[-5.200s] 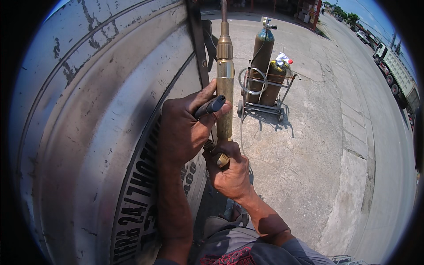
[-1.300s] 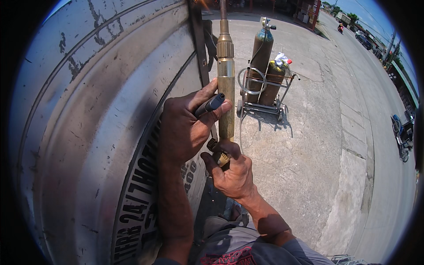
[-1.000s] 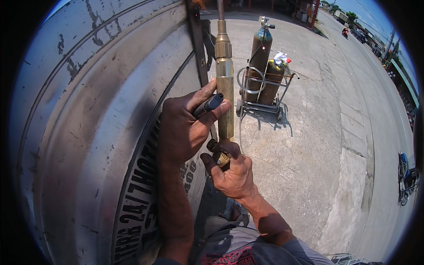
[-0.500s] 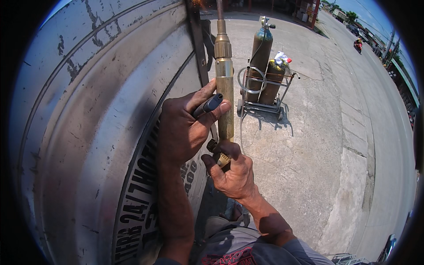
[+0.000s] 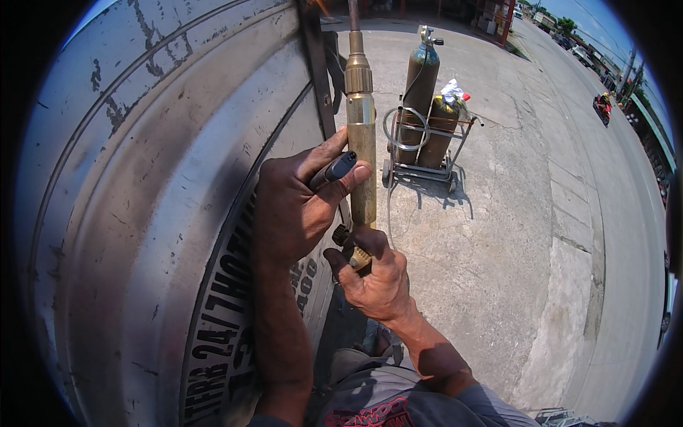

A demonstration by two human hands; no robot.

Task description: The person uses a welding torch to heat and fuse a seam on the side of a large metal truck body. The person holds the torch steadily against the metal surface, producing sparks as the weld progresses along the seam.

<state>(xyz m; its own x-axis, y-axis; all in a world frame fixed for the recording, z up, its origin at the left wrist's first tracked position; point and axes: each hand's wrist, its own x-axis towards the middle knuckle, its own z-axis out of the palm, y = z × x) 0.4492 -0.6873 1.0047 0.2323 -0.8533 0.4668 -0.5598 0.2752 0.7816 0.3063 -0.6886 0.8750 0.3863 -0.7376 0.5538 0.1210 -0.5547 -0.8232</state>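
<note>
A brass gas torch stands nearly upright before me, its copper-coloured tube running out past the top of the picture. My left hand is closed around the torch's handle, fingers behind it and thumb on the front. Between that thumb and forefinger sits a short dark grey lighter, its end pointing up toward the torch. Lower down, my right hand grips the torch's bottom end, with thumb and forefinger at a brass valve knob. A dark knob sticks out just above the right thumb.
Close on my left rises a dented metal vehicle panel with black lettering. On the concrete ahead stands a wheeled cart carrying two gas cylinders and a coiled clear hose. An orange glow shows beside the panel's top edge. A motorcycle rider is on the road.
Both hands and the torch stay almost where they were. The orange sparks at the top look like a thin streak now. On the road the motorcycle rider has come nearer.
</note>
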